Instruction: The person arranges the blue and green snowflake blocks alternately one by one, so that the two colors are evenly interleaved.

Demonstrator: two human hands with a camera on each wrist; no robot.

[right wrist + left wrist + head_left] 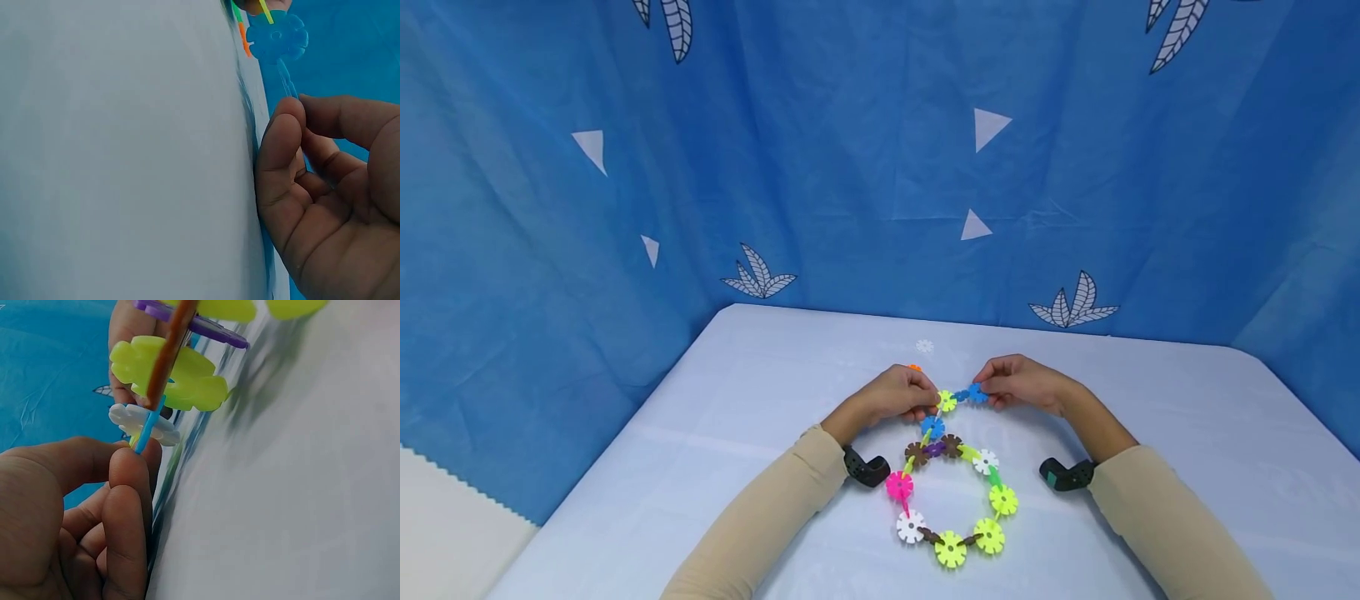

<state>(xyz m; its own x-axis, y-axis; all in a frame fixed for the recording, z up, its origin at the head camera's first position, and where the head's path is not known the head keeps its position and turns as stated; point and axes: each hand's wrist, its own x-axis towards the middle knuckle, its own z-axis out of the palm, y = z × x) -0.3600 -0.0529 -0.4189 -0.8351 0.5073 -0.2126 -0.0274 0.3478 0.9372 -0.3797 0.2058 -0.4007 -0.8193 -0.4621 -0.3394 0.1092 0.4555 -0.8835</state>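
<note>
Near the tabletop point(1150, 400) centre, the left hand point(891, 393) has its grip pinched on the far end of the snowflake-disc chain point(951, 492). Just right, the right hand point(1018, 383) pinches a blue disc point(976, 392) of that end. Chain loop lies flat toward the near edge.

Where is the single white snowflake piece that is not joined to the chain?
In the head view, the loose white piece lies alone on the table, beyond both hands, near the far edge by the blue backdrop.
</note>
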